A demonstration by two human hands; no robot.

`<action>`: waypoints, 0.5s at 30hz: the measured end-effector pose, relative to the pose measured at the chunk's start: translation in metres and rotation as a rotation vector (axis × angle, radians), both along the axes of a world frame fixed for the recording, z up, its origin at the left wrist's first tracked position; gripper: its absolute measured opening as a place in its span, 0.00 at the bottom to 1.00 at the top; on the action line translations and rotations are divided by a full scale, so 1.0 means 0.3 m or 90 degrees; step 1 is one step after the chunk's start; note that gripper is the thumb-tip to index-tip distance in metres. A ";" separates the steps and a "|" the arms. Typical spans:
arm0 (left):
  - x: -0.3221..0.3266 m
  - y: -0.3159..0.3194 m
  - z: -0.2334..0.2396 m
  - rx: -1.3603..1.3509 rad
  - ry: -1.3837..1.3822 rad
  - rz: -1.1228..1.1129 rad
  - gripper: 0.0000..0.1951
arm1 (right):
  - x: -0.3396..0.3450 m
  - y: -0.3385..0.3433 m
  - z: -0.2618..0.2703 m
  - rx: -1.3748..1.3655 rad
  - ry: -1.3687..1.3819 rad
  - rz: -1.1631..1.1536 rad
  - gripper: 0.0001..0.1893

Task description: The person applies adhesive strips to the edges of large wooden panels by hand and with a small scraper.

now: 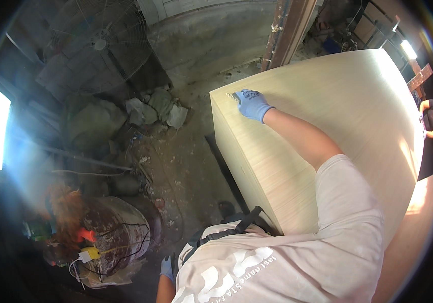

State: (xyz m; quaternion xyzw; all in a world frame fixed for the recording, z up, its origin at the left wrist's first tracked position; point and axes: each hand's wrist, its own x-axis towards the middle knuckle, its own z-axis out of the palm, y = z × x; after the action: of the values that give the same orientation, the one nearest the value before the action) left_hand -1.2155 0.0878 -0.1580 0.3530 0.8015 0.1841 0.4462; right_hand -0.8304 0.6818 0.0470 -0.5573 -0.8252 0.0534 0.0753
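Note:
My right hand [254, 105], in a blue knit work glove, reaches out over a tall stack of pale wood-veneer sheets [337, 110]. Its fingers are closed around a small scraper-like tool [233, 97], near the far left corner of the top sheet. Most of the tool is hidden by the glove, and a whitish ragged patch shows at its tip. Low beside my body hangs my left hand [167, 268], also in a blue glove. It is small and partly dark in the picture, so its grip cannot be made out.
A large caged fan [100, 44] stands at the far left, with crumpled sacks [159, 108] below it. A stained drum [116, 231] with cables and a yellow plug [93, 252] is at lower left. A brown post [277, 34] rises behind the stack. Another person [430, 117] is at far right.

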 end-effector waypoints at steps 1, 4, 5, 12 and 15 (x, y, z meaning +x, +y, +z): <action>0.000 -0.002 -0.001 -0.009 0.009 -0.008 0.23 | -0.025 0.009 0.000 -0.019 -0.081 0.041 0.15; -0.009 -0.004 -0.013 -0.030 -0.006 0.056 0.23 | -0.070 -0.036 -0.014 0.004 -0.284 0.190 0.12; -0.017 -0.005 -0.021 -0.034 -0.018 0.094 0.23 | -0.069 -0.065 -0.016 -0.014 -0.320 0.191 0.12; -0.027 -0.064 -0.142 0.080 0.011 0.118 0.20 | 0.088 -0.041 0.039 0.005 -0.098 0.043 0.17; -0.002 -0.133 -0.158 -0.030 0.078 0.060 0.20 | 0.050 0.091 0.018 0.006 -0.075 0.070 0.19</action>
State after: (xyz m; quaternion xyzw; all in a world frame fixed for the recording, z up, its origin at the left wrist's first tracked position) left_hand -1.2160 0.0480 -0.2054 0.3150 0.8470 0.1642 0.3955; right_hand -0.8155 0.7091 0.0525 -0.5132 -0.8576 0.0210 0.0260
